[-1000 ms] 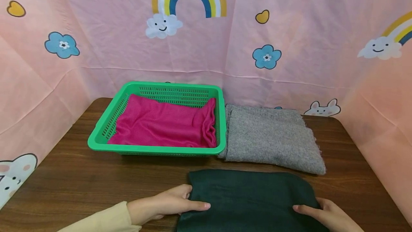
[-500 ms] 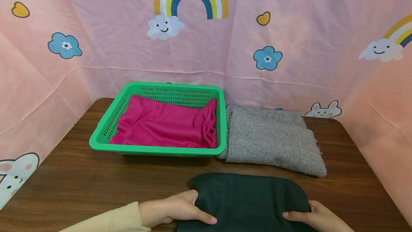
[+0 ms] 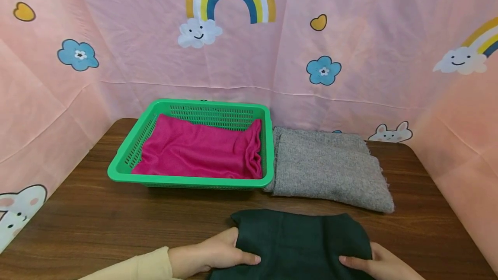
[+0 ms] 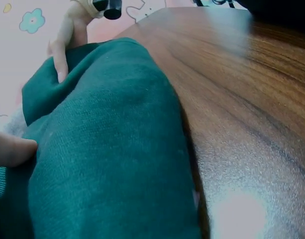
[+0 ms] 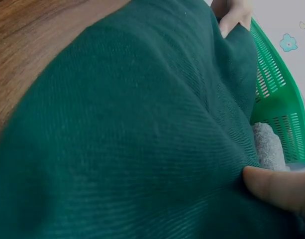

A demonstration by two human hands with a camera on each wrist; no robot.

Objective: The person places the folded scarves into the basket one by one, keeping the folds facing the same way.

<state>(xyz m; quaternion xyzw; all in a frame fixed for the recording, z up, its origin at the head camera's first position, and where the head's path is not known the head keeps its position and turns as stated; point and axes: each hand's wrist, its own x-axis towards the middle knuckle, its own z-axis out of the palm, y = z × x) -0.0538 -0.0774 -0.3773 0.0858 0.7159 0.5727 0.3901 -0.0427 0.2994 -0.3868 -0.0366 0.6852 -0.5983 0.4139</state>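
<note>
A dark green folded cloth lies at the front of the table in the head view, its near part cut off by the frame. My left hand grips its left edge, thumb on top and the other fingers underneath, hidden. At the right edge my right hand pinches it the same way. In the left wrist view the green cloth bulges above the wood, with the left thumb pressed on it. The right wrist view shows the right thumb on the cloth.
Behind the hands stands a green plastic basket holding a folded magenta cloth. A folded grey woolly cloth lies to the basket's right, touching it. The brown wooden table backs onto a pink patterned curtain.
Both hands have come closer together, still holding the green cloth, which now looks narrower between them. Its far corners have drawn in. The basket and grey cloth have stayed put.
</note>
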